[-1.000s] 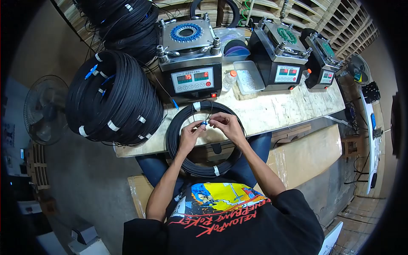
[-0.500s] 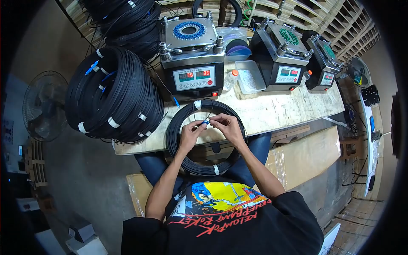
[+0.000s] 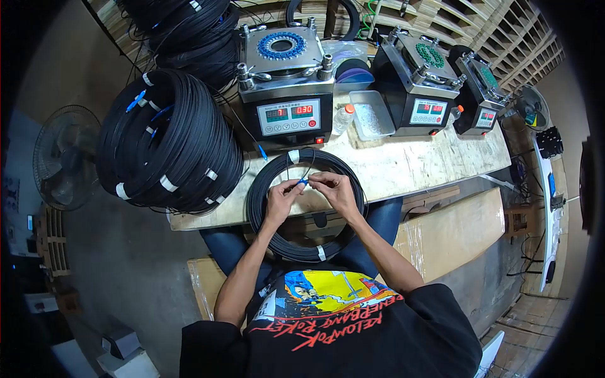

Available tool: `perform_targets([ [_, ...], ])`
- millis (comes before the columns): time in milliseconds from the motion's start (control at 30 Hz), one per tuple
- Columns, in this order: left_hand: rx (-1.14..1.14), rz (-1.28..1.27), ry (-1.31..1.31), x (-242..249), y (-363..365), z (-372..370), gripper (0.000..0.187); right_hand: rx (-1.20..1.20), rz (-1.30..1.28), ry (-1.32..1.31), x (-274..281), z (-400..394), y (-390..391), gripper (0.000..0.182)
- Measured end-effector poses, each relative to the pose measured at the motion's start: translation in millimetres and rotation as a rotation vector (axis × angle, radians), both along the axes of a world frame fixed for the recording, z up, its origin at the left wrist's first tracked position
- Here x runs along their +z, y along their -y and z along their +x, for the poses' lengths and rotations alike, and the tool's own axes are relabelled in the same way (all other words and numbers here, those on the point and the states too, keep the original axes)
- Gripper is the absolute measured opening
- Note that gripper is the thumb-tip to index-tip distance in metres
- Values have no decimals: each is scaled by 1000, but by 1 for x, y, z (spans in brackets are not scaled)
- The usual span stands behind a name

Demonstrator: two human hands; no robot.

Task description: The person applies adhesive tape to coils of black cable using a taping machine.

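A long plywood counter (image 3: 403,165) is seen running from left to right, its near edge lying just beyond the person's knees. On its left end a large stack of black cable coils (image 3: 167,142) is piled, overhanging the left edge, and more coils are heaped farther back. Along the far side 3 polishing machines are lined up: the nearest machine (image 3: 287,94) at centre, a second machine (image 3: 419,85) to its right, and a third at the right end. Between the first 2 a clear plastic tray (image 3: 370,114) and a small bottle (image 3: 341,118) are set. Bare plywood is left open on the right half of the counter, near the front edge.

A single black cable coil (image 3: 307,205) is rested partly on the counter's near edge and partly over the lap, ringed around both hands. Inside that ring, a small blue connector (image 3: 303,183) on the cable's end is pinched between the closed fingers of the left hand (image 3: 279,200) and the closed fingers of the right hand (image 3: 334,189), the fingertips of the 2 hands almost meeting.

Compared with 0.5 s ago, the hands and coil are barely shifted; the display on the nearest machine has changed its red digits.
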State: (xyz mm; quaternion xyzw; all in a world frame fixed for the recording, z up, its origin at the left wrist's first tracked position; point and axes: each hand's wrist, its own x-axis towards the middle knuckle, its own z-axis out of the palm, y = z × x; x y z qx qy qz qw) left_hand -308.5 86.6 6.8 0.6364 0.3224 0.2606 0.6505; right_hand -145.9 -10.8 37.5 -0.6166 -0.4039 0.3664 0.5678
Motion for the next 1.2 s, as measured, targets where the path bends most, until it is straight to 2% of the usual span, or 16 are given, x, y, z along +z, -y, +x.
perform_targets([
  [267, 12, 49, -66, -6, -3, 0, 30, 12, 17, -41, -9, 3, 0, 20],
  [433, 15, 66, -98, 12, 6, 0, 26, 34, -50, -36, -4, 20, -1, 20],
  [500, -57, 434, -126, 17, 6, -5, 21, -74, -20, -64, -3, 39, -4, 20],
  [633, -120, 549, -155, 28, -1, -19, 15, -321, 112, 226, 0, 110, -17, 22],
  [733, -190, 655, -178, 39, -5, -25, 14, -448, 76, 470, 12, 159, -28, 23],
  [800, -224, 703, -208, 36, -3, -27, 14, -412, 10, 598, 6, 188, -37, 24],
  [900, -222, 772, -233, 36, 2, -25, 14, -209, -279, 740, -18, 224, -53, 24],
  [967, -211, 740, -223, 40, 2, -23, 15, -172, -391, 889, -38, 231, -57, 27],
  [1000, -178, 700, -223, 40, 2, -23, 15, -127, -553, 873, -19, 222, -58, 28],
  [1200, -74, 637, -192, 34, -1, -27, 16, -121, -625, 872, -30, 227, -79, 29],
])
